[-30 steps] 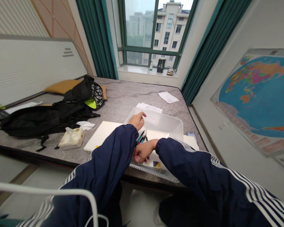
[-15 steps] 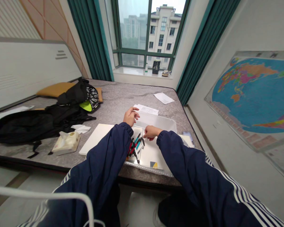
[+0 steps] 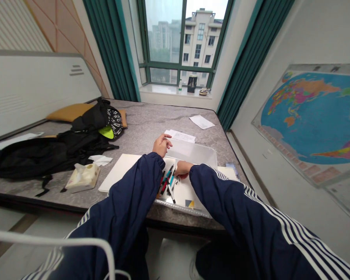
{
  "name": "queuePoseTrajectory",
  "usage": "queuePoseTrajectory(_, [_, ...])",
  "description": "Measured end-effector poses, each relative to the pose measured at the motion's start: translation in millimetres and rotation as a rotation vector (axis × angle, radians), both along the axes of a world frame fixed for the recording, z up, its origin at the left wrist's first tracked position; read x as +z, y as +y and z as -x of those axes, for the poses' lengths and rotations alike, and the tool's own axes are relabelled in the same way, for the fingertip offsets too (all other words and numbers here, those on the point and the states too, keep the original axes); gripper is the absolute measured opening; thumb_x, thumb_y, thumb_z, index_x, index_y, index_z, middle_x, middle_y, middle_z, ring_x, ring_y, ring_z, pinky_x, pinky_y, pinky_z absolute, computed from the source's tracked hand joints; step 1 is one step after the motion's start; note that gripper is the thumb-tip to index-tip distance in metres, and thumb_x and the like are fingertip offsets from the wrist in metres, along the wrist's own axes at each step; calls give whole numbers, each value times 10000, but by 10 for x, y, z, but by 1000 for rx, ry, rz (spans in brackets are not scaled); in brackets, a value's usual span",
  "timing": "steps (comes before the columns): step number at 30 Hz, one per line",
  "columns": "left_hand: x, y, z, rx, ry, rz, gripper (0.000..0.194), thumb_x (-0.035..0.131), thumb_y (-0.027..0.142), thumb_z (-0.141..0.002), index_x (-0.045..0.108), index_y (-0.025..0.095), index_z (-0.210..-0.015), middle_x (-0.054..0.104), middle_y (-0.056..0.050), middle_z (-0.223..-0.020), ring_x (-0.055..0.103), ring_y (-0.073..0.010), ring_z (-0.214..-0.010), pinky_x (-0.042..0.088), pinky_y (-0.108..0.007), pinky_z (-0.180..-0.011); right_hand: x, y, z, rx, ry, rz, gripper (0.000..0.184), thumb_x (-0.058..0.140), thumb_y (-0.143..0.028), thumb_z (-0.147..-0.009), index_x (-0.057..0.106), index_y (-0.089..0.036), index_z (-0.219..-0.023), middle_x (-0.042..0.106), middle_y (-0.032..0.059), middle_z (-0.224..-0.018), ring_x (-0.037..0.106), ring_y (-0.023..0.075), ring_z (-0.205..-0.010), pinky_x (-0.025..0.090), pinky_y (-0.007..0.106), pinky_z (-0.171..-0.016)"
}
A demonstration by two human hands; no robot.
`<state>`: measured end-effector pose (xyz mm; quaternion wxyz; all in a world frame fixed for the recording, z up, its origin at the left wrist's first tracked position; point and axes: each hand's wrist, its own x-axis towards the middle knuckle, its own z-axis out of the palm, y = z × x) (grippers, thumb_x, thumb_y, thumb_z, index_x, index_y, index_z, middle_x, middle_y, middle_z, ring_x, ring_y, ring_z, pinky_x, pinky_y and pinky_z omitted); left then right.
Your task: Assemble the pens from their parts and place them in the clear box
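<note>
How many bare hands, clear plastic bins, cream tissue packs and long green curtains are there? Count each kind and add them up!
Bare left hand and bare right hand: 2
Clear plastic rectangular bin: 1
Cream rectangular tissue pack: 1
Long green fabric curtains: 2
Total: 6

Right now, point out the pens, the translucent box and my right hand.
Pens [image 3: 170,191]: head view, on a pale pen's barrel.
Translucent box [image 3: 200,153]: head view, on its far wall.
Right hand [image 3: 182,168]: head view, on the back of the hand.
</note>
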<state>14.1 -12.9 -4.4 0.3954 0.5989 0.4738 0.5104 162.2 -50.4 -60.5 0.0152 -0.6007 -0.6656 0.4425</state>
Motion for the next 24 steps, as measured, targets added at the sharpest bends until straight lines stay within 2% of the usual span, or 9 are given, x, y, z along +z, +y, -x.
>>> queuePoseTrajectory(4, [-72, 7, 10, -5, 151, -72, 390, 390, 150, -726, 593, 175, -1058, 655, -12, -715, 566, -138, -609, 471, -245, -578, 66, 111, -69, -19, -105, 26, 90, 754, -137, -626, 681, -102, -667, 636, 54, -485, 629, 178, -428, 526, 222, -410])
queuePoseTrajectory(8, [-186, 37, 20, 35, 464, -125, 411, 451, 65, -718, 611, 158, -1086, 690, -55, -944, 606, -141, -760, 494, -288, -793, 117, 253, -150, -63, -42, 2, 95, 671, -135, -710, 645, -80, -637, 669, 90, -543, 622, 145, -414, 550, 211, -440])
queuePoseTrajectory(10, [-241, 55, 19, 38, 586, -87, 423, 488, 63, -735, 605, 138, -1135, 684, -83, -1039, 620, -155, -831, 489, -294, -844, 117, 282, -165, -63, -5, -5, 108, 634, -106, -735, 625, -81, -630, 677, 89, -563, 620, 126, -412, 563, 201, -468])
queuePoseTrajectory(14, [-317, 71, 10, -11, 735, 97, 379, 561, 177, -820, 609, 122, -1191, 710, -102, -1036, 648, -195, -931, 484, -313, -903, 101, 272, -149, -64, 73, -33, 129, 594, -81, -772, 593, -95, -643, 685, 93, -600, 647, 139, -447, 580, 218, -501])
queuePoseTrajectory(17, [-340, 66, 10, -24, 790, 154, 321, 613, 231, -819, 664, 131, -1120, 722, -109, -1041, 665, -207, -950, 497, -294, -877, 117, 260, -133, -138, 128, -85, 124, 572, -87, -802, 582, -106, -680, 695, 104, -639, 666, 156, -480, 588, 238, -515])
queuePoseTrajectory(20, [-354, 49, 15, -50, 799, 228, 295, 655, 270, -801, 693, 144, -1065, 739, -98, -967, 693, -185, -820, 520, -258, -754, 148, 258, -130, -191, 178, -118, 133, 546, -95, -833, 580, -109, -706, 705, 118, -681, 680, 166, -514, 589, 247, -525])
queuePoseTrajectory(24, [-392, 8, 3, -163, 858, 337, 339, 710, 254, -755, 686, 146, -1075, 750, -75, -886, 697, -155, -670, 514, -225, -651, 174, 251, -115, -216, 228, -104, 122, 563, -125, -847, 568, -122, -724, 695, 103, -677, 686, 185, -532, 588, 273, -511])
